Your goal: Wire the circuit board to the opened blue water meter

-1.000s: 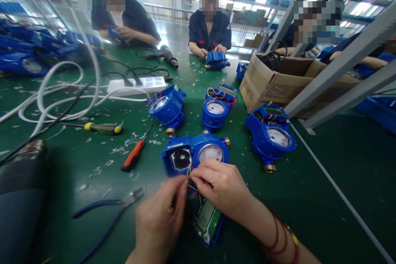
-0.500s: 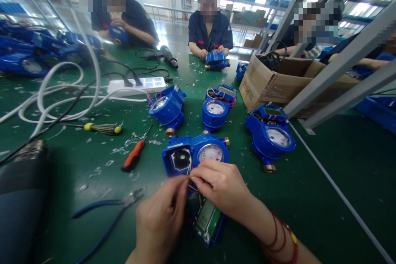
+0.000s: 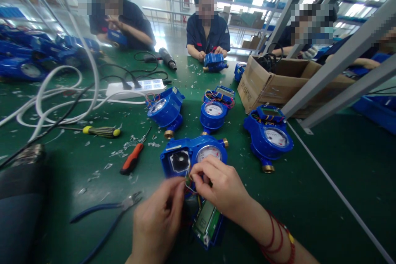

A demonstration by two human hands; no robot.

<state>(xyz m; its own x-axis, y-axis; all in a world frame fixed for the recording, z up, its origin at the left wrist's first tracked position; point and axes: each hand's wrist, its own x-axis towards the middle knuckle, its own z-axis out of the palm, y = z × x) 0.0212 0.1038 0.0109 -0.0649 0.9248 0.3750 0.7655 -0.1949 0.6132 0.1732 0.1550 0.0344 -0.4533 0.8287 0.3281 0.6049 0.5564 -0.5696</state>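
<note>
A blue water meter (image 3: 177,143) lies before me, its square compartment uncovered and a round dial beside it. Thin wires (image 3: 188,186) run from it towards a circuit board with a small display (image 3: 202,222) in a blue cover, nearer to me. My left hand (image 3: 157,214) pinches wires in front of the compartment, thumb against forefinger. Close against it, my right hand (image 3: 221,183) also pinches a wire end and partly hides the dial. A small greenish piece shows between the fingertips; its kind is unclear.
Blue-handled pliers (image 3: 119,206), an orange screwdriver (image 3: 132,159) and a yellow-black screwdriver (image 3: 102,131) lie left. Behind are more meters (image 3: 213,117), a power strip (image 3: 137,88) and a cardboard box (image 3: 256,84). Metal posts (image 3: 334,70) slant at right. Co-workers sit opposite.
My fingertips have parted slightly, so more of the wires shows between them. The left hand has shifted a little left and down. The meter stays in place.
</note>
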